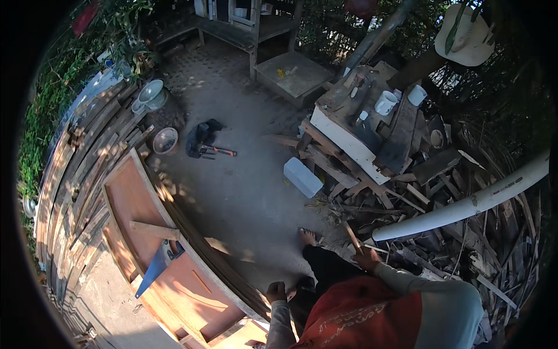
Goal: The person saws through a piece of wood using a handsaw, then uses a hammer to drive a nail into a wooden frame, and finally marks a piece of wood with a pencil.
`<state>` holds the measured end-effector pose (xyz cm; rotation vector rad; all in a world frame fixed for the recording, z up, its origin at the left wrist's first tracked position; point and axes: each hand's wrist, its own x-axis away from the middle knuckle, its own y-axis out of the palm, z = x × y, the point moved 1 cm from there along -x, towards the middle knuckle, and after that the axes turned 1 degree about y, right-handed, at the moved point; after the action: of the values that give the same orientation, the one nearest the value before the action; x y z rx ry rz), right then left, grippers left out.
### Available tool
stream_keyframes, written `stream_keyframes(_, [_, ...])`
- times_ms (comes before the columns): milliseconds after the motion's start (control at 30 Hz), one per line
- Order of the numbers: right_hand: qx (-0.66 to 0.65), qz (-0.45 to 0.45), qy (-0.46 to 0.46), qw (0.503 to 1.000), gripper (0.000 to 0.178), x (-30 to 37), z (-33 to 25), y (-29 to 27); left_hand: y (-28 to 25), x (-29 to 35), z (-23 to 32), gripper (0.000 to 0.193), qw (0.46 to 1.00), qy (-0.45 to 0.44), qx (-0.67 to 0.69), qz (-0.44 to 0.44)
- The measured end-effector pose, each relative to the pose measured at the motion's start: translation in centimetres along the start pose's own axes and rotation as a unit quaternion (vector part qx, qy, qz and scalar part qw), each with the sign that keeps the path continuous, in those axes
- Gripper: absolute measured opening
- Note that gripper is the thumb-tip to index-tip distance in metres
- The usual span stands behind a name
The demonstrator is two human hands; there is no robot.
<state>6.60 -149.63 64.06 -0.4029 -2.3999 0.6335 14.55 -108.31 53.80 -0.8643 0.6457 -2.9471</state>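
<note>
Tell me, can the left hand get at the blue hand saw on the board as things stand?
Probably yes. The left hand looks closed in a fist but seems to hold nothing, and the blue hand saw lies uncovered on the orange-brown board to its left, with nothing between them. It would likely need a lean.

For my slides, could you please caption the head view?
Right hand grips a wooden stick beside a scrap-wood pile; left hand empty.

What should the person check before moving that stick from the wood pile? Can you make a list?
1. Right hand gripping the wooden stick: ok.
2. Left hand free of tools: looks ok, closed in a fist.
3. Bare foot away from the scrap pile: not ok, it is right beside it.
4. White pipe resting steady on the pile: cannot tell.
5. Hand saw lying out of the way on the board: ok.
</note>
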Motion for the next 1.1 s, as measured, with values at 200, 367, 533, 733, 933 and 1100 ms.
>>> stream_keyframes(200, [0.135, -0.081, 0.208, 0.965, 0.063, -14.0, 13.9, -16.8, 32.3, -14.5, 47.9, 0.020, 0.918, 0.377, -0.075, -0.095])
stream_keyframes(367, [0.053, -0.167, 0.191, 0.966, 0.056, -24.3, 18.2, -30.5, 58.2, -21.8, 76.3, 0.023, 0.815, 0.539, -0.198, -0.081])
stream_keyframes(533, [-0.021, -0.068, 0.288, 0.955, 0.055, -31.6, 19.5, -41.4, 76.9, -23.3, 87.0, 0.027, 0.764, 0.532, -0.351, -0.103])
stream_keyframes(733, [-0.079, -0.013, 0.340, 0.937, 0.053, -34.4, 22.3, -48.2, 88.3, -23.2, 91.2, 0.036, 0.713, 0.502, -0.479, -0.104])
stream_keyframes(933, [-0.096, -0.033, 0.378, 0.920, 0.051, -33.9, 24.2, -48.8, 91.8, -23.7, 93.0, 0.039, 0.777, 0.462, -0.420, -0.079])
stream_keyframes(1100, [-0.106, -0.040, 0.391, 0.913, 0.050, -33.5, 24.5, -49.1, 94.2, -20.9, 92.0, 0.037, 0.860, 0.379, -0.225, -0.257])
